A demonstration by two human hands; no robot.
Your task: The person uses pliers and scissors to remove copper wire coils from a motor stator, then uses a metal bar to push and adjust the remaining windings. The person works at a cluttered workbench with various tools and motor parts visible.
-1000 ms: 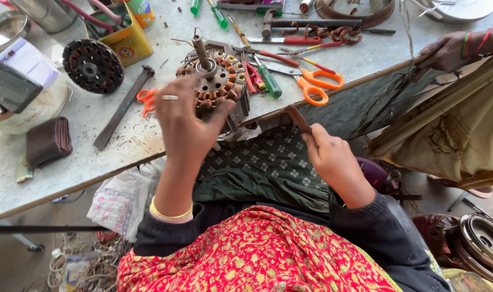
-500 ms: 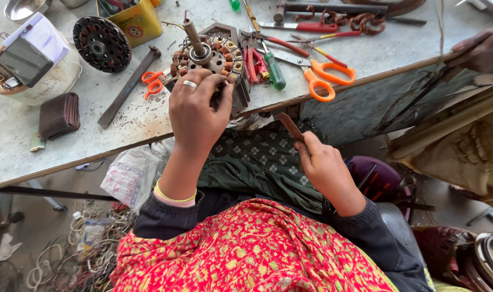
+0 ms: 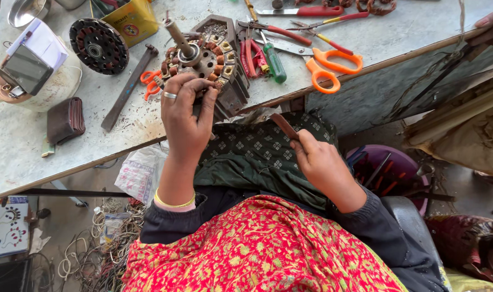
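Change: the left hand (image 3: 184,116) has pulled the motor core (image 3: 203,62) nearer the table (image 3: 51,157) edge; the right hand (image 3: 322,162) stays low over the lap.
Right grip: pinching a thin brown stick (image 3: 284,126), tip angled up toward the core, poised for poking.
Left grip: fingers wrapped on the core's rim, tilting it so the windings face the person.
Beyond: orange scissors (image 3: 330,67), pliers (image 3: 252,54) and a hammer (image 3: 128,89) within arm's reach.

Left hand (image 3: 184,116) raised, fingers curled in a grip; right hand (image 3: 319,162) lower, fingers pinched.
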